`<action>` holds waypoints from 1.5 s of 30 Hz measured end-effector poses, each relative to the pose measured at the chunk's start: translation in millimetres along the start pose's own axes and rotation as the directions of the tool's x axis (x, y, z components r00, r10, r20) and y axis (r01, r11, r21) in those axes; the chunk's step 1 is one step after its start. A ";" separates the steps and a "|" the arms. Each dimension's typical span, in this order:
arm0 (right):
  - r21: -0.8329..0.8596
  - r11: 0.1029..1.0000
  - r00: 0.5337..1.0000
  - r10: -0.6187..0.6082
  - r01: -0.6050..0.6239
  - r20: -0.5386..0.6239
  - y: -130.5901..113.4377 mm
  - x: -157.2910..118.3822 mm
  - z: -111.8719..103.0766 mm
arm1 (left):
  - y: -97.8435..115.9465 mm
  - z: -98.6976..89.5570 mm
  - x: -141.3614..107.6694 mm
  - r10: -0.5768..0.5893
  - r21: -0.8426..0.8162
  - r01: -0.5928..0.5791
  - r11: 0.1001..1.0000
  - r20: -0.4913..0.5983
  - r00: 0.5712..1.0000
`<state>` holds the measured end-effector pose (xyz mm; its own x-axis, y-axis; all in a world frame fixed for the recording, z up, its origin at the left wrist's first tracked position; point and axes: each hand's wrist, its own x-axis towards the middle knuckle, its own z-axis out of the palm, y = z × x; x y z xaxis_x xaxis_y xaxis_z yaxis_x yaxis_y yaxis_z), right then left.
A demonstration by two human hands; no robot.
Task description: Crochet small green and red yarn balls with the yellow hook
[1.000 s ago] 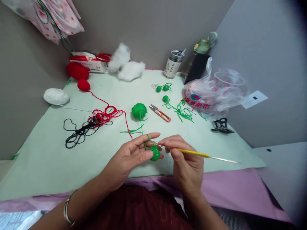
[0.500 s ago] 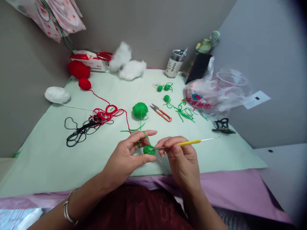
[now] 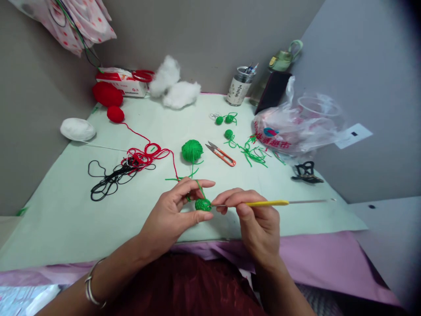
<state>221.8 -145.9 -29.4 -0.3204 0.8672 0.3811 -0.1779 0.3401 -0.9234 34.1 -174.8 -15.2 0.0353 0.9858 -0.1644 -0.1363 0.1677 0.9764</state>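
A small green crocheted piece [image 3: 203,205] is pinched in my left hand [image 3: 176,210], between the thumb and fingers. Green yarn runs from the piece up over my raised index finger. My right hand [image 3: 255,217] is closed around a yellow-handled crochet hook [image 3: 268,203], whose thin metal tip meets the right side of the piece. The hook lies nearly level, its other metal end pointing right. Beyond my hands sits a ball of green yarn [image 3: 192,151], with orange thread snips [image 3: 221,153] beside it.
Tangled red yarn [image 3: 141,159] and black cord [image 3: 112,182] lie left, near a white yarn ball [image 3: 78,129]. Small green balls [image 3: 228,134] and yarn scraps [image 3: 254,154] are right of centre. Behind are white stuffing [image 3: 181,95], a pen holder [image 3: 240,87] and a plastic bag [image 3: 292,127].
My right hand has shifted right with the crochet hook, which now lies more level. The green crocheted piece has moved very slightly left in my left hand.
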 end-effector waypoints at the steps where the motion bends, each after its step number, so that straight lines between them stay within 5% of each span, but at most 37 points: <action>1: -0.008 1.000 1.000 -0.014 0.014 -0.005 -0.1 -0.4 0.6 | 0.2 0.0 0.0 0.001 0.000 -0.001 1.000 0.001 1.000; 10: 0.037 0.999 0.996 -0.031 0.034 -0.079 5.9 -1.2 6.4 | 2.4 0.0 0.3 0.009 -0.001 -0.009 1.000 0.020 1.000; 21: -0.206 0.966 0.988 -0.148 0.154 0.043 -2.7 1.5 3.2 | -0.2 0.9 2.4 0.134 0.127 -0.127 0.984 -0.053 0.990; 23: -0.349 0.903 0.968 -0.233 0.252 0.094 -0.9 -0.5 3.4 | -3.1 3.0 1.3 0.168 0.130 -0.155 0.979 -0.102 0.980; 27: -0.642 0.632 0.892 -0.400 0.433 0.209 7.2 -7.5 4.3 | -9.5 11.4 -4.9 0.193 0.080 -0.183 0.980 -0.151 0.969; 31: -0.726 0.505 0.857 -0.462 0.466 0.228 12.1 -15.5 3.5 | -9.9 19.1 -10.3 -0.056 -0.286 0.047 0.957 -0.022 0.998; 33: -0.705 0.558 0.876 -0.442 0.437 0.192 12.7 -17.7 3.5 | -8.4 19.2 -10.0 -0.184 -0.467 0.219 0.857 0.120 0.975; 36: -0.546 0.753 0.910 -0.412 0.368 0.045 13.0 -16.6 4.9 | -7.1 14.4 -6.0 -0.230 -0.555 0.342 0.758 0.263 0.937; 39: -0.342 0.889 0.933 -0.352 0.305 -0.083 11.1 -12.6 5.2 | -6.2 7.8 -1.2 -0.221 -0.546 0.325 0.772 0.248 0.943; 45: -0.111 0.984 0.976 -0.155 0.139 -0.150 5.5 -6.9 -2.3 | -1.5 -1.7 0.4 -0.234 -0.434 0.285 0.854 0.168 0.958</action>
<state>225.2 -149.1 -37.2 -0.1459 0.8485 0.5087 -0.1168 0.4958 -0.8605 32.6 -174.6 -17.1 0.2324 0.9027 -0.3621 -0.5365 0.4295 0.7264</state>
